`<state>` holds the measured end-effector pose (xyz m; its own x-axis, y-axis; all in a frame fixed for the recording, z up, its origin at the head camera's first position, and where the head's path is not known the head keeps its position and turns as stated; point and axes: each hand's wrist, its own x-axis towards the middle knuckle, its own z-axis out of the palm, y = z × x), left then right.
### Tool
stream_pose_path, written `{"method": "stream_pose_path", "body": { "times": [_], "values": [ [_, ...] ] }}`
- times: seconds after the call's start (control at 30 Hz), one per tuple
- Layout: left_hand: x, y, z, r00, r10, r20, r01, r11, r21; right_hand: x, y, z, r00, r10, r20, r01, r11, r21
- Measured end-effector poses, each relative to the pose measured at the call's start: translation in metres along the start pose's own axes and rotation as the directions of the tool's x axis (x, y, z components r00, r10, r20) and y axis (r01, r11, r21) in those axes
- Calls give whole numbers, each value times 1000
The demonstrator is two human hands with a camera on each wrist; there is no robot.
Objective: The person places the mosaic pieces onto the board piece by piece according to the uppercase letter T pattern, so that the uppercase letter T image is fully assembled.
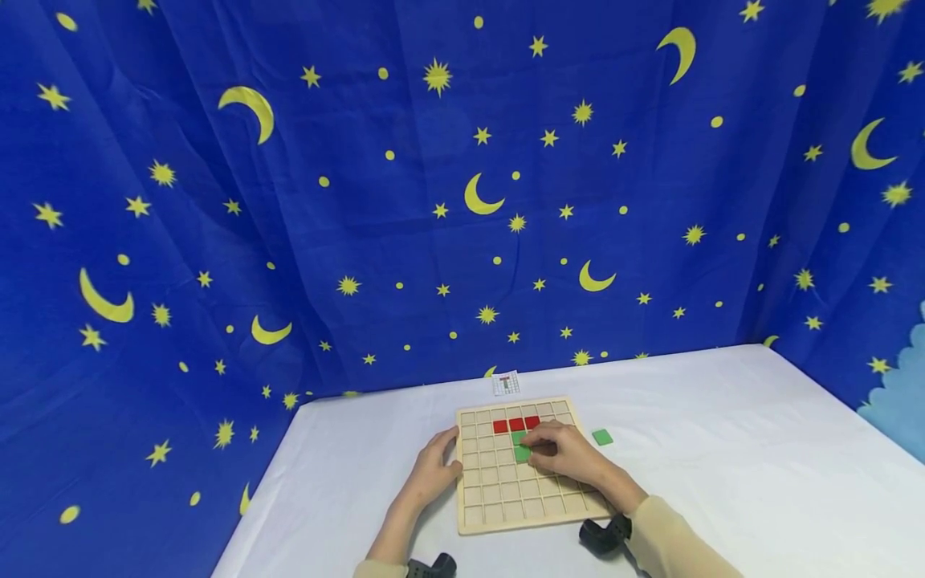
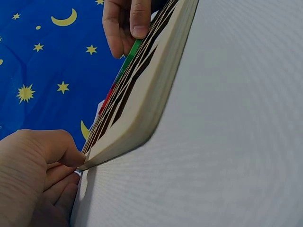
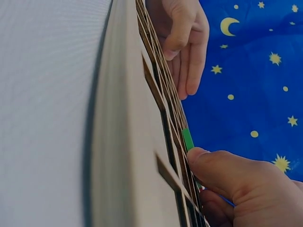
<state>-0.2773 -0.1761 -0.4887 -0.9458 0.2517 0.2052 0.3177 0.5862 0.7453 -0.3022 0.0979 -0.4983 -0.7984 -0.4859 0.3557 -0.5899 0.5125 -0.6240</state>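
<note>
A square wooden grid board (image 1: 491, 526) lies on the white table. Three red tiles (image 1: 516, 424) form a row in its upper part. Below the middle one are two green tiles, an upper one (image 1: 518, 438) and a lower one (image 1: 521, 454). My right hand (image 1: 567, 453) is over the board, thumb and curled fingers at the lower green tile; in the right wrist view the thumb tip touches a green tile (image 3: 187, 138). My left hand (image 1: 431, 474) rests along the board's left edge, thumb (image 2: 68, 150) against the frame, fingers loosely extended.
One loose green tile (image 1: 602, 437) lies right of the board. A small printed card (image 1: 506, 383) with a grid pattern lies behind it. Black wrist devices (image 1: 605, 536) are worn below both hands. A blue curtain (image 1: 405, 241) with moons and stars hangs around the table.
</note>
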Motion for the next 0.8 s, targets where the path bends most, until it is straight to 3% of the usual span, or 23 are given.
{"method": "stream_pose_path", "body": {
  "times": [0.23, 0.8],
  "values": [
    [2, -3, 1, 1000, 5, -8, -5, 1000, 6, 1, 2, 0, 999, -32, -23, 32, 999, -1],
    [2, -2, 1, 1000, -4, -8, 4, 1000, 6, 2, 4, 0, 1000, 16, -11, -15, 999, 29]
  ]
}}
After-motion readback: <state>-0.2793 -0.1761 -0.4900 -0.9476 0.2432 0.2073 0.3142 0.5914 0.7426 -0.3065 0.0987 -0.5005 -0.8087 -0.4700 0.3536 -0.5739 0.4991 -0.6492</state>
